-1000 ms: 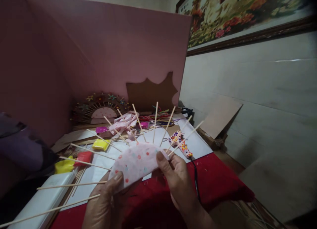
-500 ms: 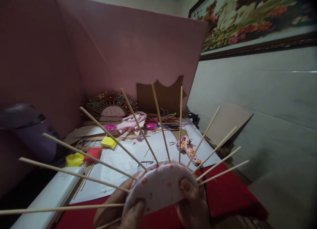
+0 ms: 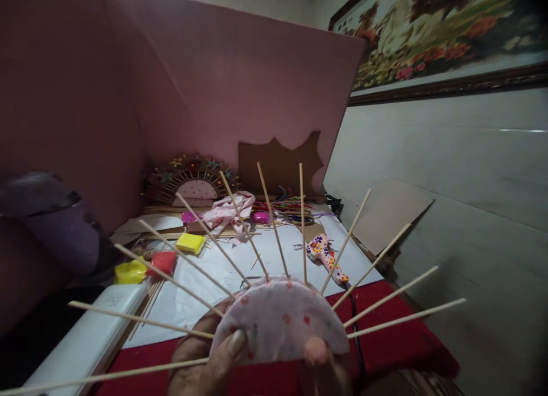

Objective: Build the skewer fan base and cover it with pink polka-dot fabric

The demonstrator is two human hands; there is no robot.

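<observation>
One spotted pink half-disc [image 3: 278, 322], wooden sticks [image 3: 303, 230] fanning from its curved edge, above red cloth [image 3: 398, 333]; left hand [image 3: 205, 359] and right hand [image 3: 325, 373] pinch it low, thumbs on its face.

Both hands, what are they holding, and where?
A spotted half-disc, near its bottom edge: left hand by the left corner, right hand toward the right.

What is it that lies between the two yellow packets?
A red packet lies between the yellow packets, as the head view shows. One wooden stick of the pink spotted half-disc crosses in front of its lower part.
</observation>
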